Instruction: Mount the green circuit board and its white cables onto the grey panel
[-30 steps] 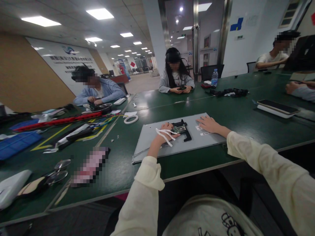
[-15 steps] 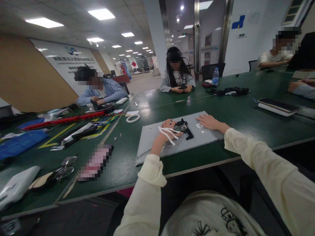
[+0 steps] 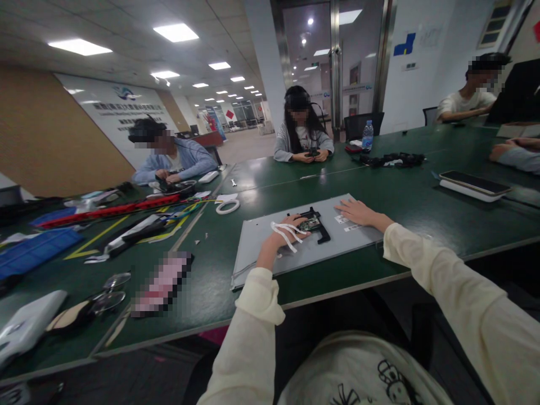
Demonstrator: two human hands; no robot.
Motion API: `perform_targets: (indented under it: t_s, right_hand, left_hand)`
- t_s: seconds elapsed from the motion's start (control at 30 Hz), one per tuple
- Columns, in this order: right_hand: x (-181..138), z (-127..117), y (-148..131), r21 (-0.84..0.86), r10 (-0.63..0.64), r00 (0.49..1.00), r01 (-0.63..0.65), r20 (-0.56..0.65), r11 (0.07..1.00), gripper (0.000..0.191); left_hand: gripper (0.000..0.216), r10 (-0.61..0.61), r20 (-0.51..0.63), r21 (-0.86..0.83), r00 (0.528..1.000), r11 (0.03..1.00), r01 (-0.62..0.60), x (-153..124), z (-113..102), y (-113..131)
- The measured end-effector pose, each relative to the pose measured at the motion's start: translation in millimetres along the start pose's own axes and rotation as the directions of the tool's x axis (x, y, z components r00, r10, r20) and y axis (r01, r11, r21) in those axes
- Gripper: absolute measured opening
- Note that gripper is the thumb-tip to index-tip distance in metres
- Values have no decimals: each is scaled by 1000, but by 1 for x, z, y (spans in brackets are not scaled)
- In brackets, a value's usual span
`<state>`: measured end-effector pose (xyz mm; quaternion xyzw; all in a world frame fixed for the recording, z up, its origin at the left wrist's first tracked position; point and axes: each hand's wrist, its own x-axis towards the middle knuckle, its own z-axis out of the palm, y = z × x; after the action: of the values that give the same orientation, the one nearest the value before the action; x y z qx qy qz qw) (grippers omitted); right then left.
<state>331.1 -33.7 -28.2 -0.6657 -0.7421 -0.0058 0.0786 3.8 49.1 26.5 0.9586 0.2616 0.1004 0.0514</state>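
Observation:
A flat grey panel [image 3: 270, 247] lies on the green table [image 3: 405, 202] in front of me. On it sits a small green circuit board with a black bracket [image 3: 314, 224]. My left hand [image 3: 283, 233] rests curled beside the board, with white ribbon strips [image 3: 287, 232] draped across its fingers. My right hand [image 3: 359, 212] lies flat and open on the panel's far right part, next to two small white labels [image 3: 346, 224].
A white tape ring [image 3: 226, 206], a red bar [image 3: 105, 211], blue trays and cables lie to the left. A phone on a white box [image 3: 472, 184] and a water bottle [image 3: 367, 135] are on the right. Three other people sit around the table.
Only the camera view has shifted slightly. Both hands stay where they were on the panel.

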Motion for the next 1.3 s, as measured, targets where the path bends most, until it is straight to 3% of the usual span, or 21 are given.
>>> perform_targets:
  t_s: [0.23,0.4,0.5,0.57,0.63,0.7,0.73,0.8,0.87,0.97,1.1,1.3]
  right_hand:
    - [-2,0,-2,-14,-16,1000,16,-13,1000,54]
    - [-8,-2,-10,6,18,999,-18,-50,1000,52]
    - [-12,-8,-21,32,51,989,-47,-140,998,49]
    - [-14,-18,-33,97,20,966,5,-259,995,45]
    - [-14,-31,-52,231,-4,920,102,-392,967,41]
    - [-15,-43,-77,428,64,881,163,-468,889,36]
    - [-16,-48,-91,537,115,880,173,-461,826,34]
    - [-20,-55,-120,721,130,927,180,-352,670,31]
    - [-26,-56,-145,841,67,975,146,-211,520,28]
    - [-33,-53,-173,929,-22,999,35,-29,369,27]
    - [-29,-50,-188,966,-36,993,-98,110,238,31]
    - [-17,-43,-186,981,-40,992,-114,122,156,34]
  left_hand:
    - [59,11,-25,-13,1000,1000,-12,-5,-7,6]
    - [70,-7,-44,-45,999,999,5,-5,-8,10]
    - [67,-24,-135,-32,991,999,20,-1,-8,11]
    - [58,-28,-239,-11,971,1000,26,2,-10,11]
    - [49,-39,-356,4,934,999,44,5,-12,12]
    - [42,-83,-463,-4,883,996,92,6,-15,12]
    - [41,-108,-505,-16,856,993,116,7,-16,12]
    - [40,-158,-573,-49,804,986,159,8,-17,13]
    - [39,-187,-614,-78,767,981,176,9,-18,14]
    - [38,-214,-636,-100,741,975,196,10,-18,17]
    - [38,-212,-630,-77,747,974,212,9,-19,22]
    - [39,-219,-637,-61,739,970,235,4,-22,26]
